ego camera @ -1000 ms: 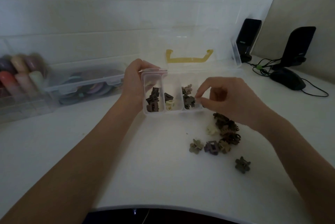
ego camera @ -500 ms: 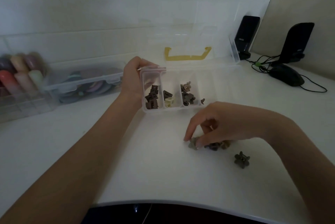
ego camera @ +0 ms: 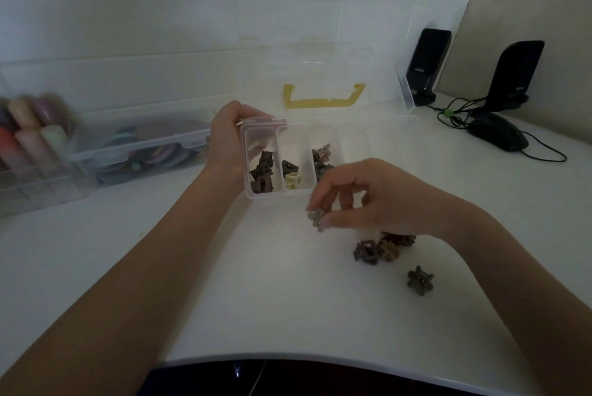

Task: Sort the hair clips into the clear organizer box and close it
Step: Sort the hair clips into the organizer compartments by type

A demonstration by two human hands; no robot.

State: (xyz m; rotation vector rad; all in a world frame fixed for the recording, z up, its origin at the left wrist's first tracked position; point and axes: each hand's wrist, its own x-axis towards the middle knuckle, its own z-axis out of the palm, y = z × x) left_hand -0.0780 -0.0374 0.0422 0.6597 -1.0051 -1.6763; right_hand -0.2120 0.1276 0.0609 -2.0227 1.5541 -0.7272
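In the head view, a small grey-brown flower-shaped hair clip [ego camera: 315,217] is pinched between thumb and forefinger of the right hand [ego camera: 368,197], just before the clear organizer box [ego camera: 275,168]. The box's left end is gripped by the left hand [ego camera: 230,142]; its lid stands open. Dark brown, cream and taupe clips lie in separate compartments. More clips [ego camera: 378,246] lie on the white table [ego camera: 256,283].

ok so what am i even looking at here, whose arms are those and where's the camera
There is no machine here. The camera sits on a person's head, looking forward and down, so the two arms are their own. The left hand steadies a clear organizer box with its lid open; small hair clips already lie in three of its compartments. The right hand pinches one grey-brown clip between its fingertips, just in front of the box. More loose clips wait on the white table, one lying apart. Behind are another clear container, two black speakers and a mouse.
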